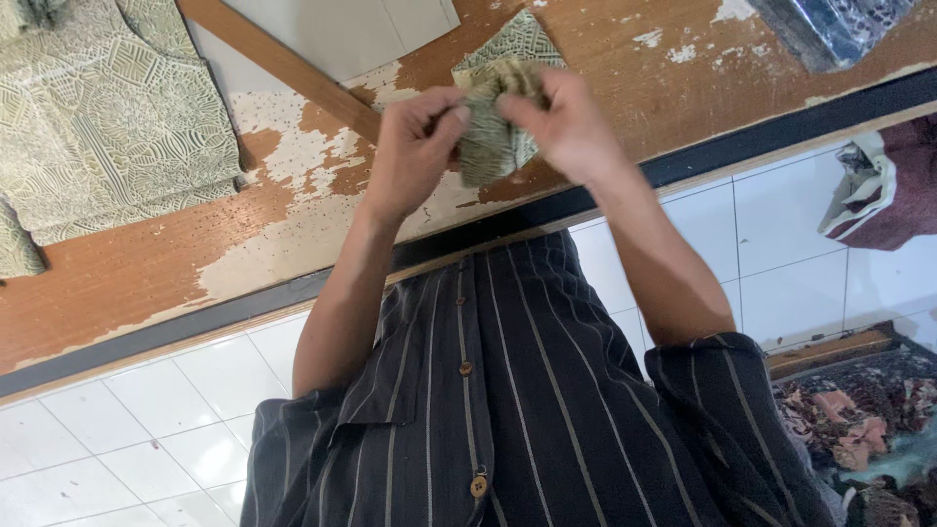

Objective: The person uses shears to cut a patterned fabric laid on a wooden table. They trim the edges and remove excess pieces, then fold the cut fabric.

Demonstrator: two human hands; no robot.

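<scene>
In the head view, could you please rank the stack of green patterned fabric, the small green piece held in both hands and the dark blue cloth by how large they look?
1. Stack of green patterned fabric, cut by the frame.
2. Small green piece, held by left hand and right hand.
3. Dark blue cloth, mostly out of frame, so true size unsure.

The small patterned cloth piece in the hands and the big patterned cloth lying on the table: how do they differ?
The small cloth piece is bunched and folded; the big cloth lies spread flat. The small cloth piece is pinched in the grip of the left hand and right hand, above the table near its edge; the big cloth lies untouched, off to the side. The small cloth piece is far smaller. Both share a green and cream leafy print.
</scene>
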